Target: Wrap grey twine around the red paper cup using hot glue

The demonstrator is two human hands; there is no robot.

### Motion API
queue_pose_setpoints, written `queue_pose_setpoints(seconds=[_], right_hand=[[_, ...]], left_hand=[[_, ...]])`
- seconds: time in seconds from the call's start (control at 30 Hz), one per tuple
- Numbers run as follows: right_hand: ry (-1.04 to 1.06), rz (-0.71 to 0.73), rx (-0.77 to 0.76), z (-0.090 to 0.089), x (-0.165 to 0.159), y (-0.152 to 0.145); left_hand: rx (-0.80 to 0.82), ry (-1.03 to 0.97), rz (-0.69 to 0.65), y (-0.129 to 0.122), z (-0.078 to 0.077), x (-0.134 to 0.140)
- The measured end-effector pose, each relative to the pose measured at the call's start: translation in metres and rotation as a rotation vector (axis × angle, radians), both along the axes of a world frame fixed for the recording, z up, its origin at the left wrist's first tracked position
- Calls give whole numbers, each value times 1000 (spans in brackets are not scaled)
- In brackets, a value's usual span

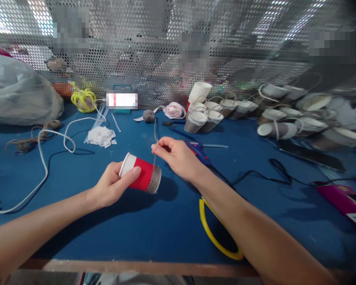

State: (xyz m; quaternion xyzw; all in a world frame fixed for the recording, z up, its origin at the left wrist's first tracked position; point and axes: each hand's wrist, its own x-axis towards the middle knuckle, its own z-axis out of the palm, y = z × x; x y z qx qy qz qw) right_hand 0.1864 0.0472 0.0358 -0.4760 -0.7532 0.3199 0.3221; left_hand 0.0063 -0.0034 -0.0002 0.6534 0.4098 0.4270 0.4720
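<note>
My left hand (114,184) is wrapped round a red and white paper cup (144,174), tilted on its side with its rim to the left. Grey yarn (154,180) is wound in a band about the cup's base end. Between thumb and fingertips, my right hand (178,156) pinches the strand of that yarn just above the cup. From there the strand runs back to a small grey yarn ball (148,116) on the table. Behind my right wrist, a blue glue gun (200,152) lies partly hidden.
Several yarn-covered cups with handles (207,118) stand and lie at the back right. White scraps (101,137), a white cable (43,158) and a plastic bag (20,87) are at the left. A yellow ring (210,233) lies under my right forearm; a magenta box (341,202) sits far right.
</note>
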Motion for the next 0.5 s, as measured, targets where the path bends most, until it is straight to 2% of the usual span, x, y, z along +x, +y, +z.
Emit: queue_pose_setpoints(seconds=[0.3, 0.5], right_hand=[[-42, 3, -52, -1, -4, -5], [-35, 16, -87, -4, -5, -6]], left_hand=[[183, 43, 8, -2, 1, -3], [188, 72, 52, -2, 2, -2]])
